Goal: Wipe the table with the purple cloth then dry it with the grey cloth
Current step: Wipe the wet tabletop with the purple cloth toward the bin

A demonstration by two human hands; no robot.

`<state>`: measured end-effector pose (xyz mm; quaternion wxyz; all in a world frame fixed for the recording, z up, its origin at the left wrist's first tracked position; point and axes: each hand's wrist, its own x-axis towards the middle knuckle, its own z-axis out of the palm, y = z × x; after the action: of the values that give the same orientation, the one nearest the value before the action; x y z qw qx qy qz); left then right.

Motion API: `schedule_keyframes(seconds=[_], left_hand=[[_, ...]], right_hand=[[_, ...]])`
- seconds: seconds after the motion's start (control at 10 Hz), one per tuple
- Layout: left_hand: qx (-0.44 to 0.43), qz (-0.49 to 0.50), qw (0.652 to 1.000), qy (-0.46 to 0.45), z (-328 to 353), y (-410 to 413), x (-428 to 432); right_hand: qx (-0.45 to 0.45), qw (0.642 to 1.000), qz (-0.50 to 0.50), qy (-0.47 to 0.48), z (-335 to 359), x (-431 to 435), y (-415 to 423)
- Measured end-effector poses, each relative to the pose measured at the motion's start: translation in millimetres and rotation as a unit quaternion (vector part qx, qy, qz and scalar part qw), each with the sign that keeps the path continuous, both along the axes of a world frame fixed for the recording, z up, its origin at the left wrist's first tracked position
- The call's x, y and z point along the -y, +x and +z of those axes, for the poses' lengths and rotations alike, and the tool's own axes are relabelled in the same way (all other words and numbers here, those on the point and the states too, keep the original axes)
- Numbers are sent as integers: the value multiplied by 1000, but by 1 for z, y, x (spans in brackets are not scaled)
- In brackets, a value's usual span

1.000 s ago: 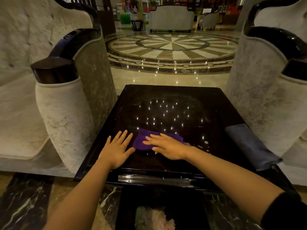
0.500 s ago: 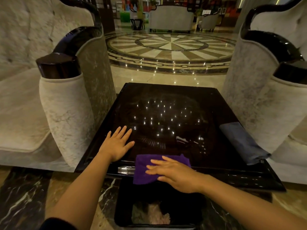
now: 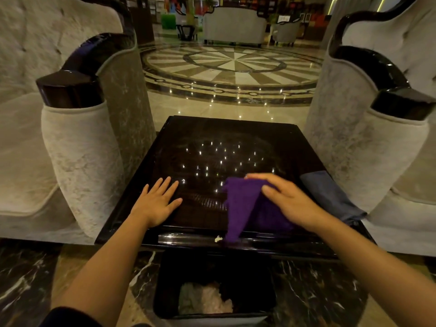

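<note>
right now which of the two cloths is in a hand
The purple cloth, gripped by the right hand near the table's front edge. The grey cloth lies untouched at the right side.

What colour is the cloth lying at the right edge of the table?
Grey-blue. The grey cloth shows best in the head view.

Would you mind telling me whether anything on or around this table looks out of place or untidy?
A small pale scrap lies on the table's near edge, beside the hanging tip of the purple cloth, above the bin. The grey cloth droops over the right edge. Nothing looks spilled or damaged.
</note>
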<state>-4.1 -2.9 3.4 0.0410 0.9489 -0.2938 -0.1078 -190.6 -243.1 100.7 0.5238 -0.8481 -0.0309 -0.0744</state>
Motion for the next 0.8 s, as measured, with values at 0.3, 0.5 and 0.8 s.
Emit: schedule_keyframes(seconds=[0.3,0.5,0.8], left_hand=[[3,1,1000,4,-1,1,1],[4,-2,1000,-1,0,0,-1],[4,-1,1000,4,-1,2,0]], right_hand=[[-16,961,-224,-164,-14,92,34],[-187,928,-178,-268,-61,95,44],[-204,922,-152,-291,-73,100,54]])
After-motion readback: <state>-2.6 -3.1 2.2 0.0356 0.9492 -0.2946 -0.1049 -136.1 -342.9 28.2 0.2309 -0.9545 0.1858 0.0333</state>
